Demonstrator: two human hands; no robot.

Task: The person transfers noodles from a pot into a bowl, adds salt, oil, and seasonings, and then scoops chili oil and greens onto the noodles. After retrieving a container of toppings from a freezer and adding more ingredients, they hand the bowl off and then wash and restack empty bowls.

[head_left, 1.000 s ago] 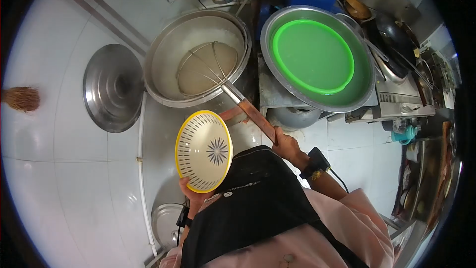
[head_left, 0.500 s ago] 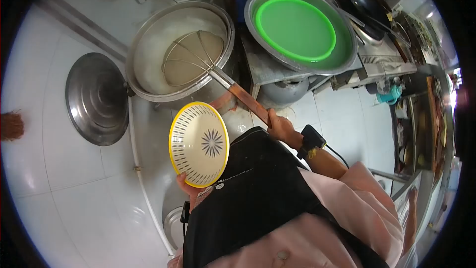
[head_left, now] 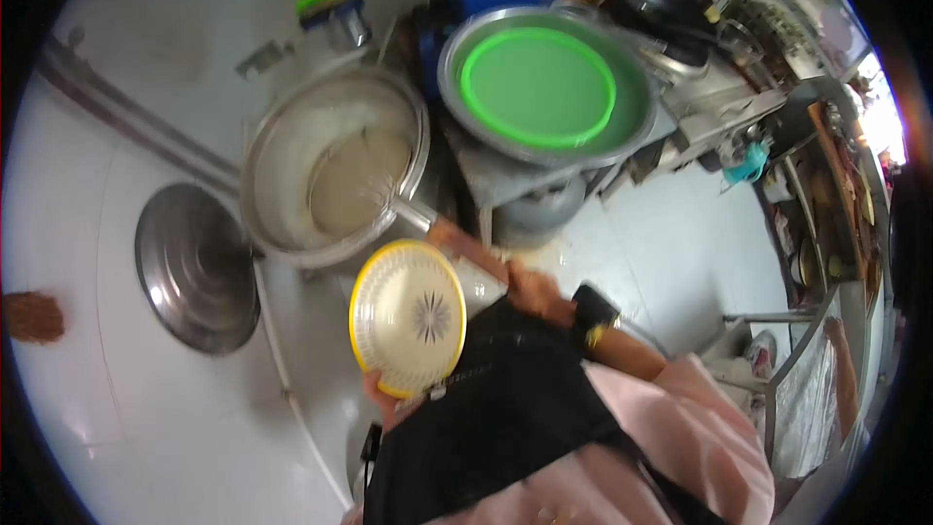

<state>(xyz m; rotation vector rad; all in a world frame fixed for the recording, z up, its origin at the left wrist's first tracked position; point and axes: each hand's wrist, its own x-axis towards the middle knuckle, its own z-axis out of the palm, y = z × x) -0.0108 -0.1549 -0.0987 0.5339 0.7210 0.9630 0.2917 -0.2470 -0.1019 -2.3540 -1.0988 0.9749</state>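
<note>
My left hand (head_left: 379,391) grips the lower edge of a cream bowl (head_left: 398,306) with a yellow rim and a dark starburst pattern; its inside faces the camera and looks empty. My right hand (head_left: 536,294) is wrapped round the wooden handle (head_left: 471,251) of a wire-braced strainer. The strainer's head (head_left: 358,180) lies inside a large metal pot (head_left: 255,204), which has pale residue on its inner wall. Whether liquid fills the pot is blurred. The bowl is beside the pot's near rim, below the strainer handle.
A wide metal basin (head_left: 637,117) holding a green-rimmed round item (head_left: 544,87) rests on a metal stand at the back. A round metal lid (head_left: 194,267) is at the left. A gas cylinder (head_left: 539,209) sits under the stand. Pans (head_left: 661,5) are at the back right.
The whole view has shifted, so the pot, lid and basin appear lower. The bowl now appears slightly lower and further right. Both hands keep their hold, and the strainer is still in the pot.
</note>
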